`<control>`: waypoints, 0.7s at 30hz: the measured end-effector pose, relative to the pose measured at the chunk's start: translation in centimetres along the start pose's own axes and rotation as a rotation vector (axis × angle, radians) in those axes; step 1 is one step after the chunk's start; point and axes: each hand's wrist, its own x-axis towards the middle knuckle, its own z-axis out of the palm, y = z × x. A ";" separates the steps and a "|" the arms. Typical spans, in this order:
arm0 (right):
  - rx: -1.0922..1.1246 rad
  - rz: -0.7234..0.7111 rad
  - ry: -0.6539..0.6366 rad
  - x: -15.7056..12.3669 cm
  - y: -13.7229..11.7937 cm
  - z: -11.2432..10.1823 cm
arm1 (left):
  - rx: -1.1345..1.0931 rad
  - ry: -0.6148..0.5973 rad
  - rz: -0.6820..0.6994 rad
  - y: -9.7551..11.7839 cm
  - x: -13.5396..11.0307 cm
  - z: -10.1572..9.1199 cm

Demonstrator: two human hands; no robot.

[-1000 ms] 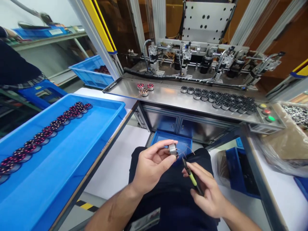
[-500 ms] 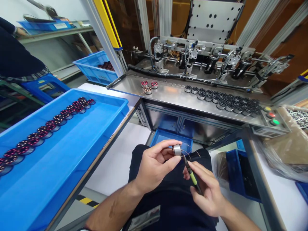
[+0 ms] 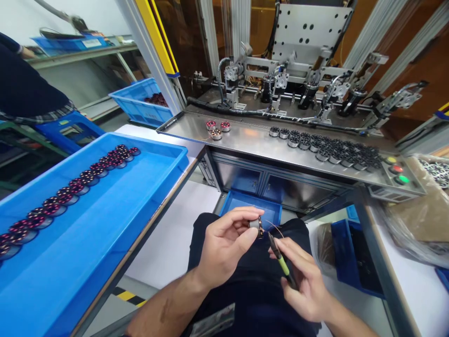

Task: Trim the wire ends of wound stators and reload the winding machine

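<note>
My left hand (image 3: 222, 245) pinches a small wound stator (image 3: 257, 226) between thumb and fingers above my lap. Thin copper wire ends (image 3: 275, 228) curl out of it to the right. My right hand (image 3: 303, 281) grips a slim tool with a green handle (image 3: 281, 262); its dark tip sits just right of the stator, at the wire. On the left a blue tray (image 3: 105, 224) carries a long row of wound stators (image 3: 70, 189).
A steel machine shelf (image 3: 252, 140) ahead bears three wound stators (image 3: 216, 129) and several bare black cores (image 3: 333, 150). Coloured buttons (image 3: 398, 173) sit at its right end. A small blue bin (image 3: 242, 201) lies under it. Another person's dark sleeve (image 3: 24, 93) shows far left.
My left hand has turned the stator a little, so its windings show more than its metal side. The tool tip stays beside it. The view has shifted slightly.
</note>
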 end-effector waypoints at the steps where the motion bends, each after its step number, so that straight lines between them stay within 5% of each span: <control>1: -0.004 -0.008 -0.001 0.0 0.0 0.0 | 0.015 -0.001 0.012 0.1 -0.1 0.1; 21: -0.036 0.020 0.021 -0.1 0.2 -0.2 | 0.171 -0.069 0.102 0.2 -0.6 0.3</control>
